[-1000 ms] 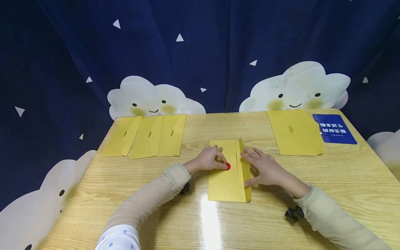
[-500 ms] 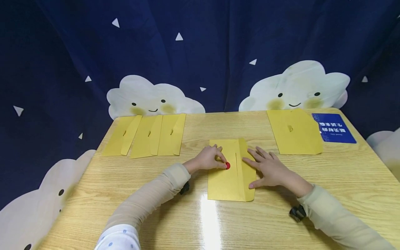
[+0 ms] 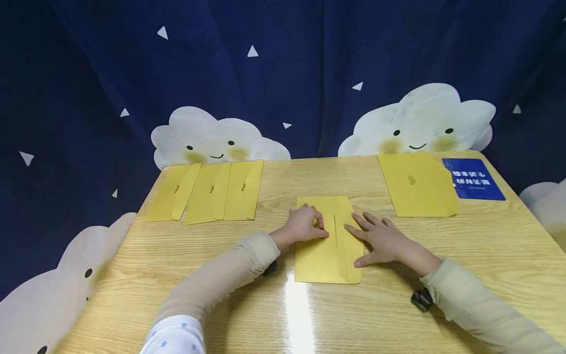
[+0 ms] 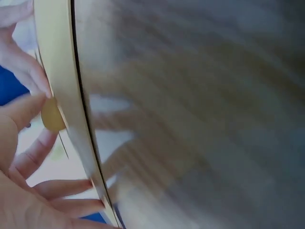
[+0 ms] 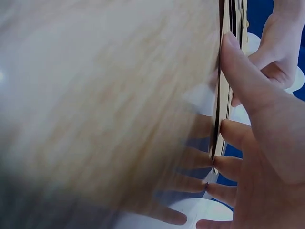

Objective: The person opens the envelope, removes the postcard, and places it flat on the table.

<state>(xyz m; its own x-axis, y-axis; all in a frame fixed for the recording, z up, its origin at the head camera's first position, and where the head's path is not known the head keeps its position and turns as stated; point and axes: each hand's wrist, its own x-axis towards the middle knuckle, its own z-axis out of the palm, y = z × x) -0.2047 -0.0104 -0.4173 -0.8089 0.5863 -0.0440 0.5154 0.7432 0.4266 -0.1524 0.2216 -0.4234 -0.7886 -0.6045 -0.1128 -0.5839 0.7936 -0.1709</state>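
Yellow envelope (image 3: 320, 270), one, flat at centre of the head view, its flap spread rightward. My left hand (image 3: 305, 224), on it: thumb and finger clamped on a rounded tab (image 4: 53, 116). My right hand (image 3: 383, 242), at its right edge: fingers apart, tips on the flap. Three closed envelopes (image 3: 204, 194), upper left. Open envelope (image 3: 417, 189) and blue card (image 3: 475, 181), upper right. All on a wooden table (image 3: 247, 324).

Head cam: bright, mostly sharp; white glare strip on table (image 3: 362, 314) near bottom ctr, soft shadows by both sleeves (image 3: 212, 281), curtain (image 3: 283, 64) v. dark. L wrist cam: dim, hazy, table blurred w/ soft reflections. R wrist cam: paler, table grain smeared, bright spot at L edge.
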